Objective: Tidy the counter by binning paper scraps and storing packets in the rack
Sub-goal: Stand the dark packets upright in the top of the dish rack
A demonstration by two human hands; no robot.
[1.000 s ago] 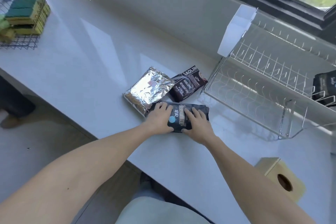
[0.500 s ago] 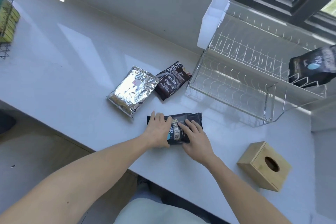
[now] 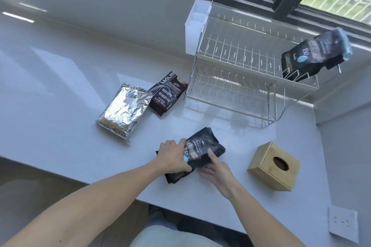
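I've got my left hand (image 3: 172, 157) clamped over the near end of the glossy black coffee packet (image 3: 197, 151), right hand (image 3: 215, 168) fingers loosely spread beneath it, tipping it off the white counter (image 3: 60, 90), probably for the wire rack (image 3: 236, 78) beyond my fingertips.

Both forearms are bare, with no sleeves, watch or rings visible; pale grey-green trousers (image 3: 170, 236) show below.
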